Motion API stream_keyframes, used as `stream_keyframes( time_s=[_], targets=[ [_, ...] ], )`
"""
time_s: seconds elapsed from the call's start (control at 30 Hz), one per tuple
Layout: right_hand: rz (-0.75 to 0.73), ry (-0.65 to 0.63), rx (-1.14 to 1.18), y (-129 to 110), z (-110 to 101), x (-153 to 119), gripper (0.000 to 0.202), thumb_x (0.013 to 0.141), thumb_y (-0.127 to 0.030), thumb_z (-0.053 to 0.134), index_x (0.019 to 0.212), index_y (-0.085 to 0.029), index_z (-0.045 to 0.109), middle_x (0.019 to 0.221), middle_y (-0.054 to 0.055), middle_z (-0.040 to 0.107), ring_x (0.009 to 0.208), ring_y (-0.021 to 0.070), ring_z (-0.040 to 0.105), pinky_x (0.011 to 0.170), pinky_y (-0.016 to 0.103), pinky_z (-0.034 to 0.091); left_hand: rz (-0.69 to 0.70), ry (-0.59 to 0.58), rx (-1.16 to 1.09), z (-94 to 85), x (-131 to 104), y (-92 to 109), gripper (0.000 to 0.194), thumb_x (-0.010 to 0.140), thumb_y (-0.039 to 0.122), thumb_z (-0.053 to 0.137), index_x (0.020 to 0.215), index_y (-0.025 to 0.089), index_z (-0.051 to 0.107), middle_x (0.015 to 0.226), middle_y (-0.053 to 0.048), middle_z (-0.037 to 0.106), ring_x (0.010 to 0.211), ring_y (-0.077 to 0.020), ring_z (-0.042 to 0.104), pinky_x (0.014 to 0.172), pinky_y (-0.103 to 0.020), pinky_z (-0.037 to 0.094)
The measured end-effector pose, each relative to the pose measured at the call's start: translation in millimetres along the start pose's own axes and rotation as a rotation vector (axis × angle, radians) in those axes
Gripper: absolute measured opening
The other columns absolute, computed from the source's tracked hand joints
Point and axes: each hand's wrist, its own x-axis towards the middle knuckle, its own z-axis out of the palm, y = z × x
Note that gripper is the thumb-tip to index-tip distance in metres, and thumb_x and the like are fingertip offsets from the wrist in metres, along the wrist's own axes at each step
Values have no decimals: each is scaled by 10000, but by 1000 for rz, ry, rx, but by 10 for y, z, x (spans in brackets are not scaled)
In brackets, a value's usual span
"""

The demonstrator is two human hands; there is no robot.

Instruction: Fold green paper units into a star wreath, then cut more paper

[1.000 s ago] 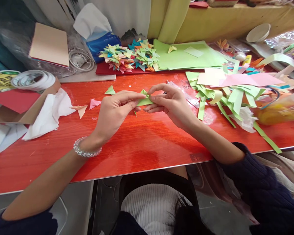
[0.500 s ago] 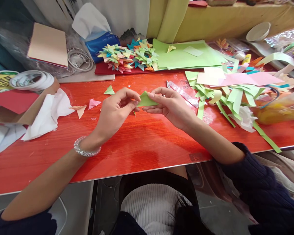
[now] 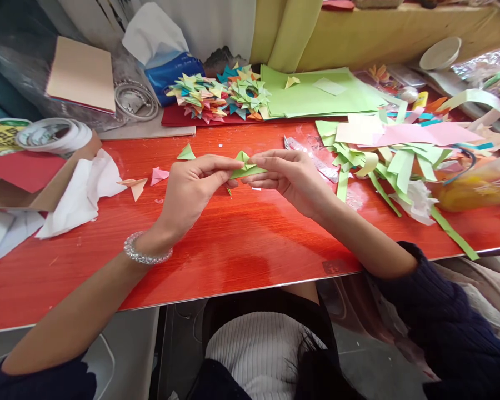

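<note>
Between my two hands is a small piece of folded green paper (image 3: pixel 245 169), its peak pointing away from me and creases showing on its face. My left hand (image 3: pixel 195 186) pinches its left end between thumb and fingers. At its right end, my right hand (image 3: pixel 285 173) closes on the paper with the thumb on top and fingers beneath. Both hands are just above the red table (image 3: pixel 216 244). Left of them lie a green folded piece (image 3: pixel 186 153), a pink folded piece (image 3: pixel 159 175) and an orange folded piece (image 3: pixel 134 187).
Star-pointed paper rings (image 3: pixel 200 97) and green sheets (image 3: pixel 316 94) lie at the back. Paper strips (image 3: pixel 400 161) heap up at the right, beside scissors (image 3: pixel 312 158). A tissue pack (image 3: pixel 173 78), tape rolls (image 3: pixel 54 136) and crumpled tissue (image 3: pixel 81 189) are at the left.
The green paper's upper part has been folded down, so it looks flatter, with creases round its peak. My fingers have come closer together over it.
</note>
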Motion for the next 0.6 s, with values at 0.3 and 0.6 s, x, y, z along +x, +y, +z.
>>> stream_keyframes(
  time_s=[0.3,0.6],
  targets=[
    [-14,26,-8,2,33,-21,297,713,-332,765,874,-187,562,770,-3,677,675,122,694,728,269,585,61,-15,56,19,-24,70,222,819,89,593,892,220,756,950,-13,727,663,-110,682,650,-248,584],
    [-34,-88,-24,11,44,-18,353,712,-394,779,908,-130,650,905,51,701,738,123,684,781,276,578,139,-20,198,12,-50,87,267,829,103,558,931,247,759,1019,-8,721,789,-130,672,690,-252,571]
  ],
)
